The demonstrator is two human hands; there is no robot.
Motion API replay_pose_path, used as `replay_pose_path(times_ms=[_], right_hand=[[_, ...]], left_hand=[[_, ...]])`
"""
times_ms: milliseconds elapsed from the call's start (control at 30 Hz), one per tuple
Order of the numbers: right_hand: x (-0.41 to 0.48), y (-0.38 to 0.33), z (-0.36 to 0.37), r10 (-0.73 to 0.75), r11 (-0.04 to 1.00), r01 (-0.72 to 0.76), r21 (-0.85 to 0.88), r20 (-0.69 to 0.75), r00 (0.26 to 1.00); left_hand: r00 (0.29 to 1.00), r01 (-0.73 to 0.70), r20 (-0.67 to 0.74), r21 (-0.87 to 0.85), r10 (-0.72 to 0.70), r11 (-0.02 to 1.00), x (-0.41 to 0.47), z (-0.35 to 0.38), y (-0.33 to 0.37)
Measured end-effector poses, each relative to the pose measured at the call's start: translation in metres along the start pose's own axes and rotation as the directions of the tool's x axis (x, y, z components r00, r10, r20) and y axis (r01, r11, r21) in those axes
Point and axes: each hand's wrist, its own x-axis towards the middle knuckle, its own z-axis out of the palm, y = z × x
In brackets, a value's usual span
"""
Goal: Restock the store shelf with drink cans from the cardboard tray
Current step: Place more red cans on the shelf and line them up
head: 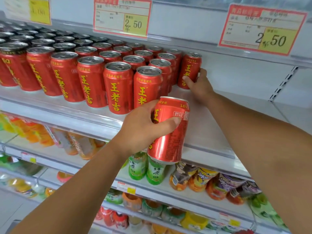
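Right hand wrapped around an upright red can at the right end of the rows, centre right of the frame. Left hand closed on a second, tilted can at frame centre, just before the shelf edge. Rows of cans filling the upper left; price tags above.

White store shelving under bright light, price tags above.

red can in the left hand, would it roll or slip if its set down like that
Probably rolls: the red can is a smooth cylinder, tilted in the left hand. Glossy metal may slip in a loose grip. Upright, like the shelf rows, it should stand steady.
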Motion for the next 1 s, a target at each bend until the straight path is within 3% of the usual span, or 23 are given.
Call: replay_pose_path(times_ms=[133, 233, 367, 500, 567, 667, 733, 867, 933, 1000], right_hand=[[-0.011, -0.008, -0.004, 0.101, 0.991, -0.106, 0.080, 0.057, 0.993], [-0.047, -0.029, -0.022, 0.141, 0.990, -0.142, -0.004, 0.118, 0.983], [-0.127, -0.041, -0.058, -0.018, 1.000, 0.013, 0.022, 0.261, 0.965], [-0.198, -0.049, -0.084, -0.134, 0.969, 0.014, 0.248, 0.477, 0.868], [-0.210, -0.054, -0.085, -0.145, 0.953, -0.011, 0.302, 0.488, 0.861], [-0.204, -0.051, -0.076, -0.086, 0.977, 0.023, 0.212, 0.290, 0.953], [-0.195, -0.045, -0.071, -0.070, 0.990, 0.044, 0.134, 0.197, 0.978], [-0.179, -0.038, -0.065, -0.022, 0.995, 0.000, 0.095, 0.238, 0.971], [-0.165, -0.036, -0.062, 0.011, 0.998, -0.024, 0.051, 0.238, 0.971], [-0.149, -0.035, -0.057, 0.036, 0.998, -0.048, 0.045, 0.247, 0.968]], left_hand=[[1.000, 0.023, 0.012, -0.020, -0.023, 1.000, 0.000, -0.001, 0.002], [0.999, 0.035, 0.016, -0.027, -0.035, 0.999, -0.002, -0.003, 0.007], [0.999, 0.032, 0.021, -0.177, -0.029, 0.984, -0.005, -0.004, 0.018], [0.996, -0.018, -0.084, -0.234, -0.002, 0.972, -0.001, 0.013, 0.042], [0.986, -0.067, -0.163, -0.168, 0.040, 0.984, 0.004, 0.026, 0.052], [0.976, -0.086, -0.204, -0.043, 0.075, 0.995, 0.011, 0.039, 0.056], [0.984, -0.078, -0.158, 0.024, 0.081, 0.997, 0.013, 0.041, 0.050], [1.000, -0.003, -0.025, 0.154, 0.007, 0.988, 0.004, 0.021, 0.023], [0.999, 0.013, -0.037, 0.337, 0.000, 0.941, -0.008, 0.007, 0.005], [0.981, -0.143, -0.031, 0.562, 0.194, 0.815, -0.017, 0.000, -0.011]])
